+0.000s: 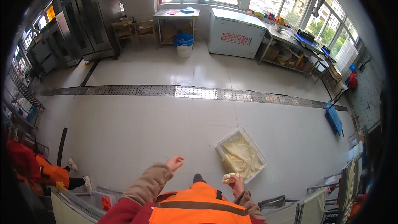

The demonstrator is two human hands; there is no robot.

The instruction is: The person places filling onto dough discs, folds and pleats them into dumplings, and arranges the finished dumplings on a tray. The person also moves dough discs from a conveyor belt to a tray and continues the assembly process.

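Note:
My right hand (237,185) is closed around a pale, oblong piece of dough (228,178) with darker flecks; its exact kind is too small to tell. This hand is over the near edge of a clear plastic crate (259,152) on the floor, to my right of centre. Inside the crate lies a crumpled, yellowish sheet (240,156), and what may be under it is hidden. My left hand (175,163) reaches forward over the floor with nothing in it, fingers extended and slightly bent. It is apart from the crate.
Racks with pale trays (311,207) stand close on my right, others (68,205) on my left. At left a person in an orange apron (54,172) is near. A perforated metal drain cover (195,92) crosses the floor. Farther off are a chest freezer (236,33), a bucket (184,49) and a blue trolley (334,118).

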